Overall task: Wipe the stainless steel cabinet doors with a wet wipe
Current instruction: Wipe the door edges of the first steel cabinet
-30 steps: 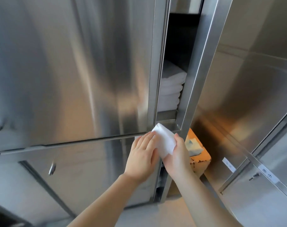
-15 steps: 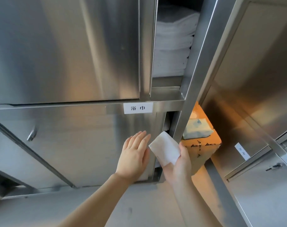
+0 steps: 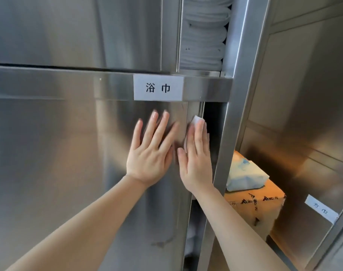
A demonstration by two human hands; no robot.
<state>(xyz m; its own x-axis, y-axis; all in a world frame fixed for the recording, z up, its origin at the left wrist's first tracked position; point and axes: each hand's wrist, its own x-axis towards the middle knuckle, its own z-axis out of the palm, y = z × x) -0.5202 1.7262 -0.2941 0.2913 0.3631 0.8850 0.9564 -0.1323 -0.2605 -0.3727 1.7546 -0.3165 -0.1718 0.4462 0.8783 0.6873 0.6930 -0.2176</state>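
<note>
hands had risen since a moment before: our right hand (image 3: 196, 153), fingers straight and together, now pressed the white wet wipe (image 3: 197, 122) flat on the lower brushed-steel cabinet door (image 3: 59, 163) edge; our left hand (image 3: 150, 151), fingers spread, steadied it. wiping had begun.

Evenly and fairly brightly lit, soft daylight tone, no hard shadows. Broad hazy sheen across the brushed steel cabinet door (image 3: 49, 153), with a warm orange reflection low at left and another on the right-hand panel (image 3: 303, 133). Thin bright glare line down the upright post (image 3: 243, 55). Motion blur on the fingertips (image 3: 154, 116) of the left hand (image 3: 149, 153) and on the wet wipe (image 3: 197, 120). Label (image 3: 158, 88) sharp. Wide-angle bending of straight edges toward the right and bottom margins
</note>
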